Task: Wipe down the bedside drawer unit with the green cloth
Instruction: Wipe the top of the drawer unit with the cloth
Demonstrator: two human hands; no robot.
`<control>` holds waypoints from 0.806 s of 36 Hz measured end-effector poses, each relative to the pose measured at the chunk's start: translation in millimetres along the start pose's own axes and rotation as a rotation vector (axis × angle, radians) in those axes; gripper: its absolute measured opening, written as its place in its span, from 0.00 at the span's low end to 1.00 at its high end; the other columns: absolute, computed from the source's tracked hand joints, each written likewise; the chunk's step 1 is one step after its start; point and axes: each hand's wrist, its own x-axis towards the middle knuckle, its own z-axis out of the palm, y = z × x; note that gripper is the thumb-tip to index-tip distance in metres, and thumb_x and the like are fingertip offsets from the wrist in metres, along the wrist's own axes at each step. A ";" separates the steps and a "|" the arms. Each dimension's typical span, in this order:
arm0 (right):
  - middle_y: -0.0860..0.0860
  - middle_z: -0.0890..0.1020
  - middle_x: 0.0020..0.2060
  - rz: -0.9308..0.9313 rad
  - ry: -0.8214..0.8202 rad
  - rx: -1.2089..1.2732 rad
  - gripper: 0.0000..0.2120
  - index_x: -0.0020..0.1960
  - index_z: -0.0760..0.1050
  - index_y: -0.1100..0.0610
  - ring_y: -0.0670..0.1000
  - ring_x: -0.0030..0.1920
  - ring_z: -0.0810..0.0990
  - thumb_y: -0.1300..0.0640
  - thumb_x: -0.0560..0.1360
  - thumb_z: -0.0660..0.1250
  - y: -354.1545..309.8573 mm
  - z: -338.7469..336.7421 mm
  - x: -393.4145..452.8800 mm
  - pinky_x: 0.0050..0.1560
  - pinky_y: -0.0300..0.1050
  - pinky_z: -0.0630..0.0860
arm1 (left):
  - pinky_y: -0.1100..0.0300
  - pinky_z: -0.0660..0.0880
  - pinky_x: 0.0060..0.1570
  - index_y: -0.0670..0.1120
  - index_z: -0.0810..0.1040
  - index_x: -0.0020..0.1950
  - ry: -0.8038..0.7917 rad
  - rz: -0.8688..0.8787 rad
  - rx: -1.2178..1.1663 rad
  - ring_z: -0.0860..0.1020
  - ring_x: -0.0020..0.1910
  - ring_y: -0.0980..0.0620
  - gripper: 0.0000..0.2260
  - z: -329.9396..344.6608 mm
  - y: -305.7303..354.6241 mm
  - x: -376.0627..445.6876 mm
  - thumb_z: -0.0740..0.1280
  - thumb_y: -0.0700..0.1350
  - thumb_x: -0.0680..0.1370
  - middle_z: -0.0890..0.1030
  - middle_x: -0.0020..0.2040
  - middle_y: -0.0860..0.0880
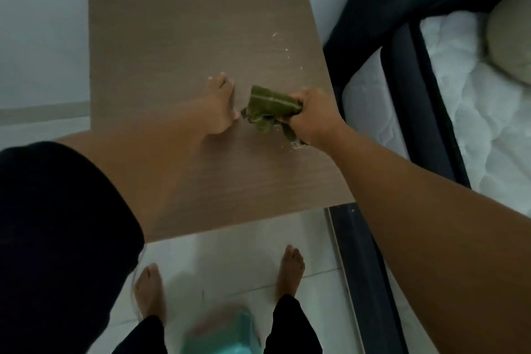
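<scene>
On top of the drawer unit, right hand has its fingers bunched around the green cloth mid-wipe; left hand rests flat, fingers spread. Crumbs (upper right) probably need sweeping next.

Black short sleeve on the left arm; right forearm bare; black trousers; bare feet

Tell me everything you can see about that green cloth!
The green cloth is olive-coloured with a pale stripe across it, and looks like soft towel fabric. It is scrunched and folded, not spread flat. The right hand grips one end in a fist, and the rest sticks out toward the left hand. It sits low over the brown top of the drawer unit, near its right side, with a frayed bit dangling below.
</scene>
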 end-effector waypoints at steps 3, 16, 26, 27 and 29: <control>0.55 0.78 0.32 -0.050 0.102 -0.055 0.08 0.42 0.80 0.55 0.52 0.36 0.77 0.67 0.72 0.66 -8.2 -12.0 24.9 0.36 0.40 0.74 | 0.50 0.48 0.76 0.44 0.44 0.78 -0.006 -0.002 -0.007 0.43 0.78 0.47 0.31 -5.9 2.6 13.4 0.58 0.50 0.81 0.41 0.78 0.48; 0.48 0.79 0.37 -0.112 0.272 -0.105 0.23 0.55 0.82 0.51 0.47 0.41 0.78 0.72 0.68 0.62 -45.3 -39.8 149.7 0.45 0.38 0.76 | 0.50 0.45 0.76 0.43 0.38 0.77 -0.026 -0.060 -0.027 0.39 0.77 0.46 0.37 -55.4 1.1 100.5 0.61 0.51 0.80 0.36 0.77 0.46; 0.52 0.83 0.48 -0.107 0.320 -0.067 0.25 0.55 0.81 0.51 0.49 0.48 0.79 0.73 0.68 0.61 -48.6 -42.1 229.7 0.49 0.37 0.76 | 0.47 0.49 0.75 0.39 0.31 0.75 -0.153 -0.113 0.207 0.39 0.76 0.41 0.54 -85.1 5.4 137.5 0.70 0.57 0.71 0.33 0.76 0.41; 0.53 0.83 0.48 -0.098 0.325 -0.077 0.25 0.55 0.82 0.51 0.49 0.48 0.78 0.74 0.68 0.60 -47.7 -41.9 236.3 0.49 0.37 0.76 | 0.47 0.48 0.75 0.39 0.31 0.74 -0.161 -0.115 0.236 0.38 0.76 0.41 0.54 -85.6 6.9 138.6 0.70 0.57 0.72 0.33 0.76 0.41; 0.55 0.83 0.48 -0.098 0.329 -0.091 0.26 0.55 0.82 0.52 0.52 0.48 0.79 0.74 0.68 0.58 -46.3 -42.3 247.8 0.50 0.40 0.78 | 0.47 0.48 0.75 0.38 0.30 0.73 -0.177 -0.112 0.279 0.38 0.76 0.40 0.54 -85.9 8.0 142.0 0.69 0.58 0.72 0.33 0.75 0.39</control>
